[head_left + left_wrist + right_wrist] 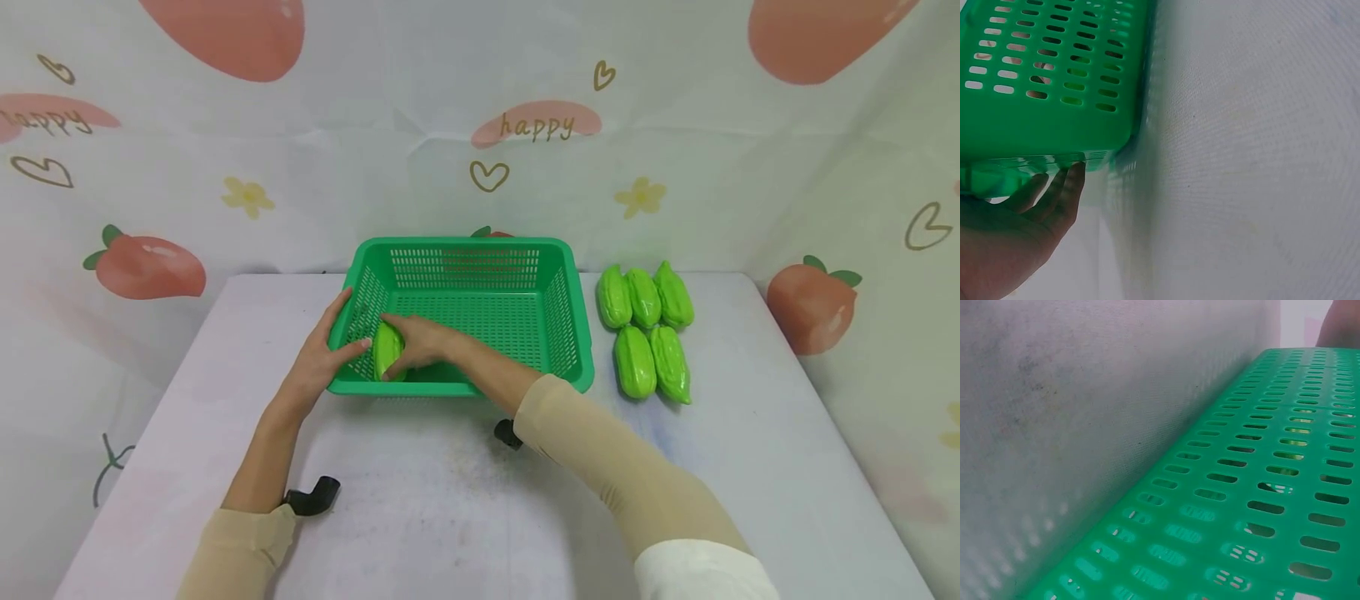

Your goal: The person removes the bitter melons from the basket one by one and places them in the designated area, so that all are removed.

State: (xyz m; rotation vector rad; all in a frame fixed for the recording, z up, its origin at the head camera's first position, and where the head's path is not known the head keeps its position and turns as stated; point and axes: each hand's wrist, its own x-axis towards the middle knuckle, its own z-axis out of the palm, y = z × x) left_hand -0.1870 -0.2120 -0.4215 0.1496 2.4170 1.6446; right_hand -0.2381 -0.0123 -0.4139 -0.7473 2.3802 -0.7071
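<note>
A green plastic basket (pixel 465 389) with slotted walls stands on the table. My left hand (pixel 313 367) holds its left rim, thumb over the inner side and fingers along the outside; the left wrist view shows the fingers (pixel 1067 194) against the basket's outer wall (pixel 1041 128). Inside, at the basket's left end, my right hand (pixel 426 342) grips a bright green ridged fruit (pixel 386 348), thumb on the near side and fingers on the far side. In the right wrist view the basket's slotted wall (pixel 1241 462) hides most of that grip.
Several similar green ridged fruits (pixel 636 362) lie in two rows on the table right of the basket. A patterned cloth (pixel 420 150) hangs behind the table (pixel 420 517). Black curved pieces (pixel 315 497) show beside both wrists.
</note>
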